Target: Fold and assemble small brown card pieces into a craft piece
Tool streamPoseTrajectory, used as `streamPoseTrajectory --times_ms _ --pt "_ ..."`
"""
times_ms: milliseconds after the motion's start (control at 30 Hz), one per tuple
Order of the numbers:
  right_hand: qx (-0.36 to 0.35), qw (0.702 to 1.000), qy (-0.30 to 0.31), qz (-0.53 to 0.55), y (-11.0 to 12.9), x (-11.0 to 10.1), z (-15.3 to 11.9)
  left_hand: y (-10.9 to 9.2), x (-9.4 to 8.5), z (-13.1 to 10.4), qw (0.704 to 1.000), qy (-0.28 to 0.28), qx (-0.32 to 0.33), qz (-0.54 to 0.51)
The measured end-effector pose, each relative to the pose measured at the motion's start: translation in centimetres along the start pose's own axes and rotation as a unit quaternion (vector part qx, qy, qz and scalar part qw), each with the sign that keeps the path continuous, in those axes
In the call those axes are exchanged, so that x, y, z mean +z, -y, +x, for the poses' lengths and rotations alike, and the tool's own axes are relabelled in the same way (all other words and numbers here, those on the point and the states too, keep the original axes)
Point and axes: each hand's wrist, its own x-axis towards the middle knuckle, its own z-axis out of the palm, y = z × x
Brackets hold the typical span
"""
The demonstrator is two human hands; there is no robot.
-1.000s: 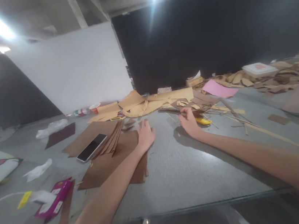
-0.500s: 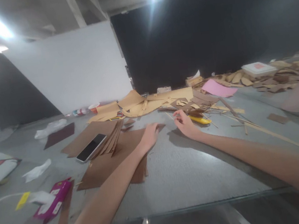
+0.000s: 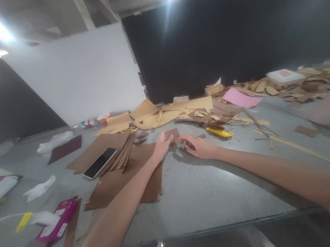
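Note:
My left hand is closed on a small flat brown piece, pinched between thumb and fingers just above the grey table. Close by on the right, my right hand has its fingers curled toward that piece. A dark bit shows between its thumb and fingers, too small to make out. Under my left wrist lie large brown sheets. Beyond my right hand rests a yellow utility knife, with a small brown scrap between them.
A phone lies on stacked brown strips at left. Near the front left sits a magenta power strip with a white plug. Tan sheets, a pink sheet, thin strips and a white box spread along the back and right.
My left hand has lifted slightly, and the small brown piece now stands up in its fingers. My right hand has moved left and down toward it, its fingers curling in.

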Motion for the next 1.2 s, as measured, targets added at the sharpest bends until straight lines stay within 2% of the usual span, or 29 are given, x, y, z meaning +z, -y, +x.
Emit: streamPoseTrajectory --times_ms 133,633,800,1033,1200 --pt "-0.063 0.997 0.013 -0.052 0.2 0.0 0.2 -0.2 0.2 0.0 1.0 0.0 -0.025 -0.018" --pt "-0.041 0.996 -0.01 -0.076 0.0 -0.1 -0.1 -0.2 0.6 -0.3 0.999 0.036 -0.029 0.004" --pt "-0.066 0.996 -0.005 -0.06 -0.4 0.2 0.0 -0.2 0.5 -0.5 0.997 0.047 -0.021 0.056" --pt "-0.03 0.998 -0.02 -0.051 -0.7 0.3 0.0 -0.3 0.6 -0.7 0.99 0.07 -0.007 0.119" --pt "-0.043 0.999 -0.026 -0.016 -0.7 0.2 0.5 -0.6 0.7 -1.0 0.984 0.096 0.017 0.149"
